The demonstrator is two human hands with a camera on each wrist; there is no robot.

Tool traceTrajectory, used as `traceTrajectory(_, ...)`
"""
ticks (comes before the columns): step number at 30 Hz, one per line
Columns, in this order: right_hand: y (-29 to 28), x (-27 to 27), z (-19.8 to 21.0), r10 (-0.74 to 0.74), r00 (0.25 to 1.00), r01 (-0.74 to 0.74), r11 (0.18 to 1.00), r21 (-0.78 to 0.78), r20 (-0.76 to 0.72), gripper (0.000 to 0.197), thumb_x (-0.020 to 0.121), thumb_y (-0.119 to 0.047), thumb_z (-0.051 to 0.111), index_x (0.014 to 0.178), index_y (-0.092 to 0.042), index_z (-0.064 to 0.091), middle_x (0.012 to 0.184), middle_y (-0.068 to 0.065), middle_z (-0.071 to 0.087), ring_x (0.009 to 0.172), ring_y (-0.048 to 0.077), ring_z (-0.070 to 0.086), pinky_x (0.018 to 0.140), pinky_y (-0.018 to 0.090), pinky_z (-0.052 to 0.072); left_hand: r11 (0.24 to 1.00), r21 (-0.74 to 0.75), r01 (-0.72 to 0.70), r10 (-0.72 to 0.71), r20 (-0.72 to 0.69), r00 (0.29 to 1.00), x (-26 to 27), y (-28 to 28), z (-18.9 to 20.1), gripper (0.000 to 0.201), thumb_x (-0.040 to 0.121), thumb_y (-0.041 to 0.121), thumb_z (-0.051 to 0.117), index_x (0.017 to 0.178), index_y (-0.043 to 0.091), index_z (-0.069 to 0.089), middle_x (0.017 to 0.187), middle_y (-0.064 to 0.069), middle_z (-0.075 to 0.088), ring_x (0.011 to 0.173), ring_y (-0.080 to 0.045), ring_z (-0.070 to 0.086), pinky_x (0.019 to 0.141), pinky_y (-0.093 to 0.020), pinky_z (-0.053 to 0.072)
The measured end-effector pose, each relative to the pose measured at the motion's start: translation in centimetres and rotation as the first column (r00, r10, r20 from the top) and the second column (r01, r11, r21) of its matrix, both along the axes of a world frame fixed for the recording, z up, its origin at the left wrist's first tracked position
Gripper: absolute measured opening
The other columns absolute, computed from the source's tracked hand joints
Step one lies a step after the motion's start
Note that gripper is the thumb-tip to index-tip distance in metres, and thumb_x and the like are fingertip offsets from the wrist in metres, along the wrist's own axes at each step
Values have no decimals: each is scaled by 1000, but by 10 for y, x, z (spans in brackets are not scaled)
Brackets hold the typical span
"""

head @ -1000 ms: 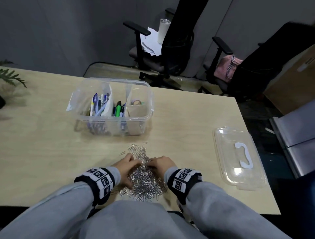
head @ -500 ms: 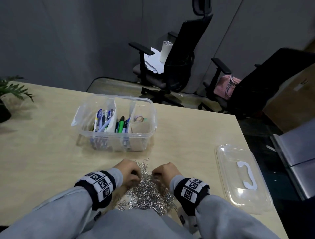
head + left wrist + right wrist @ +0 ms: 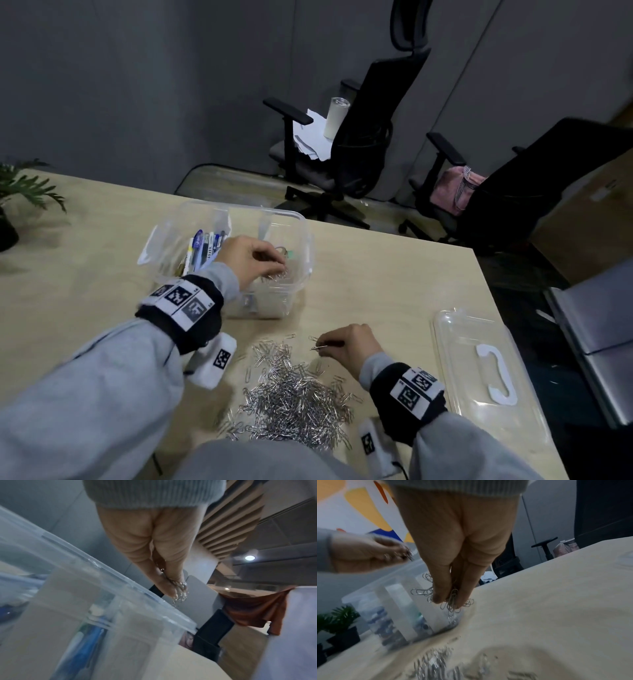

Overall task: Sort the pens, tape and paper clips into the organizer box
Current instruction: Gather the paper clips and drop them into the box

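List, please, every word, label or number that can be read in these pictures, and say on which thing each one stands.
"ARKER" (start hidden): on the white barrel of a pen in the organizer box.
Other pens' print: too small to read.
Wrist bands: black-and-white square code markers; the tiny characters beside them are not readable.
Lid: no text visible.

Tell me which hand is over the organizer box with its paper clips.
The left hand: it pinches a bunch over the organizer box. The right hand pinches clips low beside the pile of paper clips on the table.

Partial print "ARKER" on pen (image 3: 205, 253) in organizer box (image 3: 301, 219).
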State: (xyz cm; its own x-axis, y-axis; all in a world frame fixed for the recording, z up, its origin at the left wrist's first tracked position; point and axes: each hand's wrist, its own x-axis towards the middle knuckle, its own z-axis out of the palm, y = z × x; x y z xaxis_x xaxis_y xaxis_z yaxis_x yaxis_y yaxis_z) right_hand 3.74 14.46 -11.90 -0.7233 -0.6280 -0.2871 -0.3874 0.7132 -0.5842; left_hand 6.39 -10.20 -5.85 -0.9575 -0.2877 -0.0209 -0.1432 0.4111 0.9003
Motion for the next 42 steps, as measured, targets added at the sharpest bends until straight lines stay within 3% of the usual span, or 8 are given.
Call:
traceTrajectory(5, -15, -12, 34, -146, 989, 151, 944, -294, 38, 20, 74, -9, 79, 94, -7, 77, 90, 5, 75, 63, -17, 59, 77, 2, 44, 997, -68, -23, 28, 66, 997, -15, -4, -25, 29, 67, 8, 82, 66, 35, 71, 82, 2, 73, 80, -17, 69, 83, -32, 56)
traceTrajectory(10, -52, -30, 70, -223, 974, 218, 864, -454, 42, 20, 74, -8, 78, 94, -8, 77, 88, 5, 75, 70, -3, 62, 81, 11, 49, 985, -161, 55, -33, 132, 991, -18, 0, -31, 24, 68, 14, 82, 83, 31, 74, 92, 1, 73, 89, -14, 67, 95, -33, 50)
traceTrajectory(14, -86, -45, 79, -196, 980, 164, 910, -380, -45, 21, 77, -9, 76, 98, -8, 76, 94, 6, 74, 82, 5, 62, 77, 4, 44, 991, -127, 30, -16, 112, 994, -15, -1, -27, 31, 71, 7, 79, 96, 24, 69, 83, 0, 71, 80, -16, 68, 87, -32, 54)
traceTrajectory(21, -111, -56, 69, 116, 970, -111, 993, 38, -213, 25, 82, -15, 69, 107, -16, 73, 101, 6, 72, 99, 22, 62, 84, 22, 42, 989, -147, -4, 15, 68, 998, -14, -3, -27, 24, 81, -1, 63, 84, 23, 62, 75, -3, 67, 66, -21, 67, 71, -38, 59)
traceTrajectory(33, -114, -51, 49, 202, 934, -199, 979, 41, -295, 36, 88, -3, 52, 115, -22, 66, 111, 9, 67, 103, 29, 60, 89, 32, 47, 983, -173, -65, 82, 93, 992, -10, 0, -21, 30, 80, -4, 50, 75, 21, 66, 67, -3, 69, 68, -19, 68, 71, -34, 58)
traceTrajectory(36, -110, -46, 42, 144, 940, -189, 974, -121, -308, 39, 85, 2, 52, 112, -21, 68, 109, 5, 69, 100, 22, 65, 89, 37, 51, 983, -164, -82, 97, 84, 992, -9, 0, -20, 29, 81, -2, 50, 74, 21, 65, 67, -4, 69, 67, -20, 68, 72, -36, 59)
traceTrajectory(39, -101, -34, 26, -178, 979, 94, 826, -556, -99, 29, 85, 1, 60, 109, -14, 68, 104, 2, 71, 91, 13, 68, 86, 28, 55, 985, -130, -111, 121, 66, 990, -8, 2, -22, 32, 82, -2, 50, 69, 24, 63, 68, -3, 68, 67, -20, 69, 73, -38, 59)
traceTrajectory(42, -83, -19, 15, -378, 918, 340, 595, -728, 120, 22, 91, -5, 59, 108, -16, 65, 103, -1, 69, 91, 4, 67, 79, 17, 53, 983, -119, -138, 144, 41, 989, -6, 2, -21, 33, 81, 0, 51, 65, 27, 61, 71, -1, 67, 71, -21, 68, 74, -39, 58)
